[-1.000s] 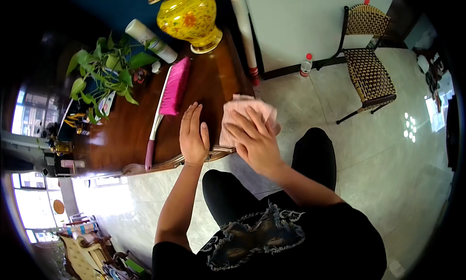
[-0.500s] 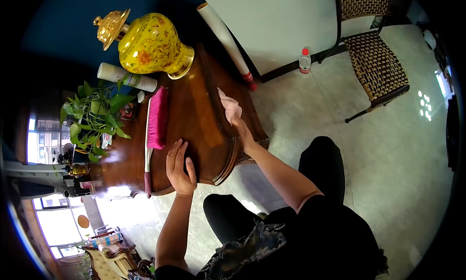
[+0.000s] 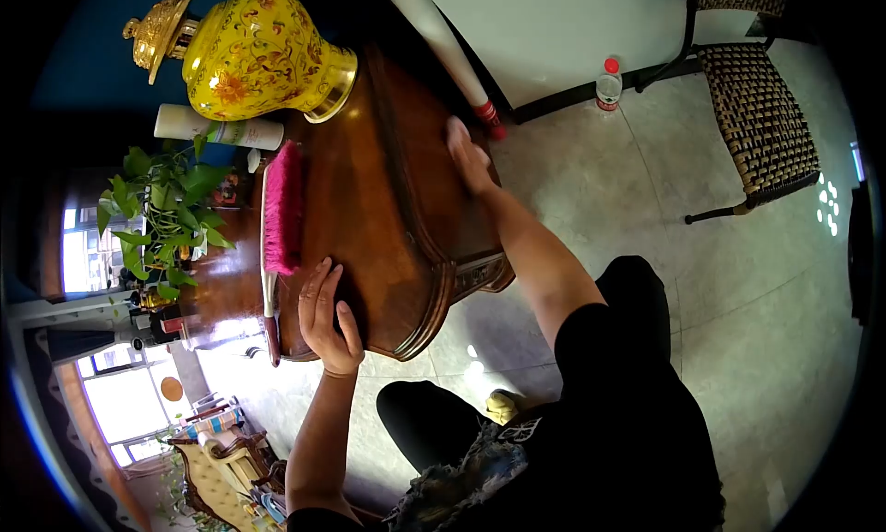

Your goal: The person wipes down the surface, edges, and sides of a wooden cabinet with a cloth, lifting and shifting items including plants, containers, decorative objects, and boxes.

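Right hand (image 3: 471,158) has moved farther, grip unclear; uncurled left hand (image 3: 329,322) could bump the brush (image 3: 282,209) by sliding left.

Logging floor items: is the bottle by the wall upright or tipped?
Upright: the bottle stands on the floor, its red cap uppermost.

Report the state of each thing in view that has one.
Left hand: open, palm down over the cabinet.
Right hand: at the cabinet's side, grip unclear.
Yellow jar: upright, gold lid on.
Pink brush: lying down.
Bottle: upright, red cap on.
Woven chair: upright, unoccupied.
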Motion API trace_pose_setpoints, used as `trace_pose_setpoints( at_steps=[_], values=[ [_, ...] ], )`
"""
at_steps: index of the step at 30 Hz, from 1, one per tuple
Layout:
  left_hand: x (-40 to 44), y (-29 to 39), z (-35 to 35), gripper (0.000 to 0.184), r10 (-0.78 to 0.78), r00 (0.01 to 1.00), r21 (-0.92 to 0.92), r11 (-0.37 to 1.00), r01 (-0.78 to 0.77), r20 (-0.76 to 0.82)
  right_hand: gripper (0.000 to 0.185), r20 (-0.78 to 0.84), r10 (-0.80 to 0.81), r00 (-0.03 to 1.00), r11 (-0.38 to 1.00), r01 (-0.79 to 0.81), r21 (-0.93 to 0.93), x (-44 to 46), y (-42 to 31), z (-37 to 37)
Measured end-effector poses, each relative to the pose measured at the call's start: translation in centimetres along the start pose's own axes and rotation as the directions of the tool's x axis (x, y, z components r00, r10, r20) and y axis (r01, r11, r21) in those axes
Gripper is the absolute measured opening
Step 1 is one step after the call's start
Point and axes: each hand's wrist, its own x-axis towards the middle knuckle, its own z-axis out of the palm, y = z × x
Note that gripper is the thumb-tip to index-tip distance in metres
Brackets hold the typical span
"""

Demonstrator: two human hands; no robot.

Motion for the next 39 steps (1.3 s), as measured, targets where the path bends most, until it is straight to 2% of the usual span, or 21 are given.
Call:
trace_pose_setpoints(
  at_steps=[1, 3, 7, 10, 14, 16, 18, 22, 23, 24, 26, 28, 29, 31, 32, 33, 34, 36, 37, 38, 39],
  values=[
    [-0.1, 0.0, -0.1, 0.04, 0.007, 1.0, 0.005, 1.0, -0.007, 0.003, 0.062, 0.02, 0.144, 0.989, 0.99, -0.144, 0.005, -2.6, -2.1, -1.4],
    [0.0, 0.1, -0.1, 0.04, -0.003, 1.0, -0.004, 1.0, 0.003, -0.001, 0.061, 0.045, 0.304, 0.952, 0.953, -0.303, -0.024, -6.8, -6.3, -2.8],
    [-0.1, 0.0, -0.2, 0.041, 0.001, 1.0, -0.019, 1.0, 0.0, 0.002, 0.059, 0.096, 0.393, 0.914, 0.918, -0.386, -0.088, -12.5, -14.5, -2.7],
    [0.0, 0.0, -0.2, 0.042, 0.003, 1.0, -0.016, 1.0, -0.003, 0.007, 0.059, 0.204, 0.223, 0.953, 0.974, -0.224, -0.019, -11.6, -22.1, -1.1],
    [0.0, -0.1, -0.3, 0.044, -0.003, 1.0, -0.015, 1.0, 0.003, 0.019, 0.062, 0.324, -0.078, 0.943, 0.997, 0.079, 0.01, -2.3, -28.6, 2.9],
    [-0.1, -0.2, -0.2, 0.044, 0.0, 1.0, -0.015, 1.0, 0.0, 0.017, 0.063, 0.291, -0.158, 0.944, 0.986, 0.168, -0.011, 3.3, -24.9, 4.7],
    [0.0, -0.4, -0.2, 0.044, -0.001, 1.0, -0.012, 1.0, 0.001, 0.019, 0.064, 0.269, -0.172, 0.948, 0.984, 0.177, 0.008, 7.9, -22.9, 5.3],
    [-0.1, -0.4, -0.1, 0.045, 0.002, 0.999, 0.02, 1.0, -0.002, 0.034, 0.076, 0.281, -0.059, 0.958, 0.982, 0.105, -0.154, 13.0, -12.6, 3.6],
    [0.0, -0.4, -0.2, 0.045, 0.018, 0.999, 0.035, 0.999, -0.019, 0.028, 0.077, 0.231, -0.025, 0.973, 0.979, 0.071, -0.192, 12.3, -12.5, 3.3],
    [0.1, -0.4, 0.0, 0.045, 0.037, 0.999, 0.048, 0.998, -0.038, 0.02, 0.078, 0.193, 0.143, 0.971, 0.973, -0.102, -0.207, 10.8, -12.4, 2.4],
    [-0.3, -0.6, 0.1, 0.049, 0.008, 0.999, 0.026, 1.0, -0.009, 0.031, 0.074, 0.132, 0.253, 0.958, 0.958, -0.229, -0.174, 7.4, -9.6, 0.5],
    [-0.2, -0.6, 0.1, 0.048, 0.02, 0.999, 0.039, 0.999, -0.022, 0.039, 0.07, 0.183, 0.127, 0.975, 0.992, -0.123, -0.035, 2.5, -1.6, -2.9],
    [-0.2, -0.6, 0.0, 0.048, 0.013, 0.999, 0.034, 0.999, -0.014, 0.044, 0.066, 0.102, 0.321, 0.942, 0.946, -0.314, -0.083, 0.5, -3.4, -4.1],
    [-0.2, -0.5, 0.0, 0.047, 0.031, 0.999, 0.034, 0.999, -0.032, 0.036, 0.058, 0.006, 0.592, 0.806, 0.763, -0.563, 0.317, -5.6, -6.3, -5.9],
    [-0.1, -0.6, 0.1, 0.047, 0.029, 0.999, 0.023, 0.999, -0.03, 0.038, 0.054, 0.042, 0.669, 0.742, 0.519, -0.507, 0.688, -8.1, -6.5, -6.7],
    [-0.2, -0.7, 0.2, 0.047, 0.036, 0.999, 0.021, 0.999, -0.036, 0.032, 0.054, 0.036, 0.673, 0.739, 0.524, -0.511, 0.682, -9.9, -7.8, -7.3],
    [-0.3, -0.7, 0.1, 0.047, 0.04, 0.999, 0.02, 0.999, -0.041, 0.026, 0.051, -0.011, 0.673, 0.74, 0.624, -0.559, 0.546, -11.6, -9.3, -7.6],
    [-0.2, -0.6, 0.1, 0.046, 0.033, 0.999, 0.012, 0.999, -0.033, 0.02, 0.049, -0.055, 0.669, 0.741, 0.699, -0.604, 0.383, -14.7, -11.1, -8.9],
    [-0.2, -0.6, 0.1, 0.046, 0.046, 0.999, 0.015, 0.999, -0.046, 0.004, 0.049, -0.087, 0.646, 0.758, 0.749, -0.652, -0.12, -16.4, -11.1, -9.9],
    [-0.3, -0.6, 0.1, 0.046, 0.063, 0.998, 0.019, 0.998, -0.063, -0.014, 0.049, -0.101, 0.61, 0.786, 0.599, -0.541, -0.591, -17.4, -12.5, -10.0],
    [-0.4, -0.7, 0.2, 0.047, 0.068, 0.997, -0.003, 0.998, -0.068, -0.034, 0.051, -0.053, 0.576, 0.816, 0.582, -0.454, -0.675, -18.5, -13.9, -10.0]
  ],
)
